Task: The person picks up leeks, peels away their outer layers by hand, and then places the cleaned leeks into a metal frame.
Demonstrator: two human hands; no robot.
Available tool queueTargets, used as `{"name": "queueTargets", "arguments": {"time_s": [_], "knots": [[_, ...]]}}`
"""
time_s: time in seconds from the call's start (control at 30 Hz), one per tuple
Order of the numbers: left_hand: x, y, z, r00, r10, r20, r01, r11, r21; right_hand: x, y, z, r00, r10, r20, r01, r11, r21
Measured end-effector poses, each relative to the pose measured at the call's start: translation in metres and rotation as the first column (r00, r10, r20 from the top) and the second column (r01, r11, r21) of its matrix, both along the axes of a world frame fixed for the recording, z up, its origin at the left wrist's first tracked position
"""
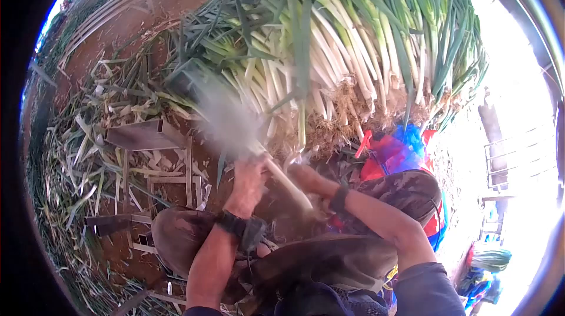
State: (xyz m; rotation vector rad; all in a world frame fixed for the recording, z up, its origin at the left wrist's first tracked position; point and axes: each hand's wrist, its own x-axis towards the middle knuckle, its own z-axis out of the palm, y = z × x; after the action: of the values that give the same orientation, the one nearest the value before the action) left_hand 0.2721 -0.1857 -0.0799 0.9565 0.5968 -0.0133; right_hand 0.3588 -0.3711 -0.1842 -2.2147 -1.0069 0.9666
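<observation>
A leek (287,185) slants across the middle, its white root end down to the right and its upper part a motion blur. My left hand (250,177) is closed round its shaft, with a dark watch on the wrist. Just right of the leek is my right hand (309,179), fingers curled and blurred; a pale, shiny thing shows by its fingertips, too unclear to name. Beyond both hands lies a large pile of leeks (347,45), white shafts and hairy roots toward me.
A metal frame stand (189,169) is on the left, among leaf scraps (88,157) on brown ground. Red and blue plastic (406,151) lies by my right knee. A bundle of green stalks (491,258) is at the lower right.
</observation>
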Motion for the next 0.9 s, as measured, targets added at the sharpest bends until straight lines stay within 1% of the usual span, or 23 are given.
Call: {"name": "queueTargets", "arguments": {"time_s": [0.03,0.07,0.1,0.13,0.17,0.2,0.23,0.27,0.3,0.33,0.37,0.4,0.43,0.47,0.5,0.57,0.63,0.7,0.73,0.77,0.83,0.87,0.9], "knots": [[0.005,0.012,-0.008,0.998,-0.023,-0.057,0.024,0.999,0.025,0.023,0.007,-0.009,0.999,0.032,0.021,-0.032,0.999,-0.027],[0.011,0.016,-0.012,0.993,-0.045,-0.113,0.05,0.998,0.048,0.032,0.021,0.065,0.962,0.081,0.259,-0.02,0.973,-0.232],[0.015,0.01,-0.005,0.993,-0.058,-0.106,0.063,0.997,0.048,0.051,0.021,0.083,0.969,-0.006,0.247,0.064,0.972,-0.227],[0.015,0.001,0.006,0.994,-0.076,-0.079,0.088,0.985,0.152,0.069,0.015,0.09,0.968,-0.095,0.234,0.149,0.963,-0.224],[0.014,-0.005,0.011,0.994,-0.094,-0.052,0.104,0.962,0.254,0.091,0.005,0.092,0.82,0.108,0.562,-0.017,0.986,-0.164],[0.01,-0.007,0.006,0.979,-0.198,0.056,0.181,0.959,0.218,0.114,-0.009,0.091,0.523,0.255,0.813,-0.199,0.964,-0.174],[0.007,-0.011,-0.001,0.978,-0.199,0.063,0.181,0.959,0.216,0.126,-0.02,0.12,0.471,0.164,0.867,-0.13,0.985,-0.116],[0.006,-0.014,-0.01,0.964,-0.264,0.021,0.241,0.907,0.347,0.138,-0.029,0.149,0.41,0.074,0.909,-0.069,0.996,-0.05],[0.009,-0.017,-0.014,0.948,-0.318,-0.029,0.294,0.833,0.468,0.164,-0.034,0.149,0.464,-0.065,0.884,0.105,0.994,0.018],[0.016,-0.02,0.027,0.93,-0.357,-0.088,0.365,0.873,0.322,0.191,-0.038,0.149,0.49,-0.211,0.846,0.278,0.957,0.078],[0.018,-0.021,0.022,0.932,-0.352,-0.082,0.359,0.874,0.328,0.21,-0.041,0.156,0.491,-0.487,0.723,0.519,0.83,0.207],[0.014,-0.024,0.011,0.919,-0.39,-0.063,0.376,0.816,0.439,0.225,-0.055,0.151,0.335,-0.315,0.888,0.423,0.892,0.157],[0.01,-0.025,0.004,0.903,-0.426,-0.051,0.383,0.746,0.545,0.277,-0.071,0.104,0.255,-0.615,0.747,0.558,0.724,0.406],[0.008,-0.022,0.001,0.857,-0.516,0.001,0.387,0.643,0.661,0.285,-0.079,0.11,0.35,-0.659,0.666,0.63,0.691,0.353],[0.01,-0.022,0.005,0.86,-0.51,-0.001,0.381,0.642,0.665,0.292,-0.085,0.111,0.433,-0.699,0.569,0.693,0.662,0.286],[0.012,-0.028,0.017,0.865,-0.499,-0.054,0.439,0.7,0.564,0.297,-0.088,0.102,0.39,-0.665,0.637,0.641,0.693,0.331],[0.017,-0.031,0.024,0.865,-0.5,-0.053,0.44,0.701,0.562,0.298,-0.083,0.104,0.338,-0.629,0.7,0.584,0.723,0.369],[0.016,-0.032,0.022,0.834,-0.543,-0.096,0.502,0.676,0.539,0.293,-0.081,0.115,0.476,-0.593,0.649,0.595,0.761,0.258],[0.016,-0.035,0.019,0.836,-0.54,-0.094,0.5,0.68,0.536,0.28,-0.081,0.119,0.532,-0.629,0.567,0.546,0.767,0.337],[0.015,-0.038,0.014,0.851,-0.521,-0.072,0.451,0.652,0.61,0.27,-0.08,0.123,0.534,-0.625,0.569,0.545,0.769,0.334],[0.014,-0.04,0.012,0.862,-0.504,-0.05,0.4,0.617,0.678,0.255,-0.076,0.128,0.488,-0.38,0.786,0.267,0.922,0.28],[0.015,-0.041,0.012,0.845,-0.531,-0.066,0.448,0.634,0.631,0.248,-0.071,0.129,0.586,-0.387,0.711,0.405,0.901,0.157],[0.015,-0.042,0.013,0.826,-0.558,-0.078,0.492,0.647,0.583,0.244,-0.073,0.126,0.585,-0.389,0.712,0.407,0.9,0.157]]}}
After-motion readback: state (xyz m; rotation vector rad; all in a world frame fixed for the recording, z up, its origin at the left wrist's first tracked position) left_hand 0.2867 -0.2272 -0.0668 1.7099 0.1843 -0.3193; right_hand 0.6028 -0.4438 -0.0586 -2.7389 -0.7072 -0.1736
